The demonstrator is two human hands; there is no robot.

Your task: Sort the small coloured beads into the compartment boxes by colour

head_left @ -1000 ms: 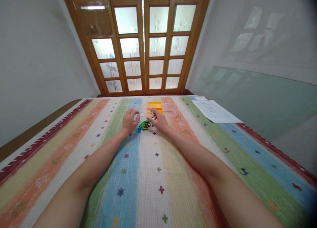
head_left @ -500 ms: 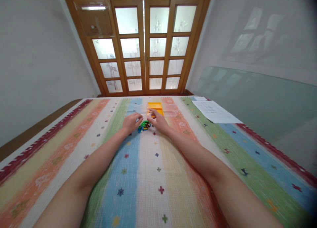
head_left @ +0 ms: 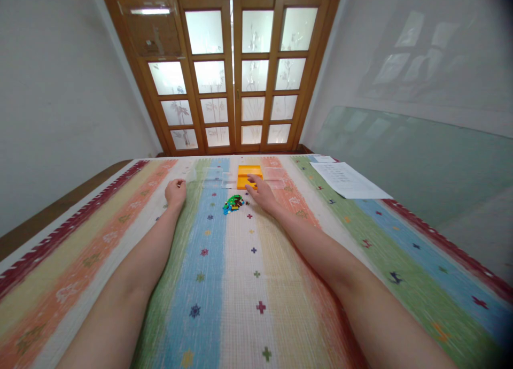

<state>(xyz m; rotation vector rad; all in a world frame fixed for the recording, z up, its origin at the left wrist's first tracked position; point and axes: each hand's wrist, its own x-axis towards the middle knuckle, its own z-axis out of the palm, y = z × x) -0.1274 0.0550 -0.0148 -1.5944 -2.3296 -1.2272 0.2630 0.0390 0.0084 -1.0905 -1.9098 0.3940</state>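
My left hand (head_left: 175, 192) is at the left of the table with its fingers pinched together. A thin clear plastic bag (head_left: 191, 174) shows faintly by its fingertips. My right hand (head_left: 260, 193) is open, fingers apart, over the front right part of a yellow tray (head_left: 242, 169) with compartments. Between the hands, nearer to the right one, lies a small pile of toy bricks (head_left: 233, 204) in green, blue, brown and yellow. A few dark pieces lie just right of the pile, close to my right hand.
Clear plastic boxes or trays (head_left: 212, 177) stand left of the yellow tray, and another clear one (head_left: 274, 176) stands right of it. A printed sheet (head_left: 347, 181) lies at the right. A striped cloth (head_left: 242, 283) covers the table; wooden glazed doors (head_left: 232, 107) stand beyond.
My left hand has moved left, away from the brick pile, and the clear bag has gone with it. My right hand has shifted slightly right, uncovering more of the bricks and tray.
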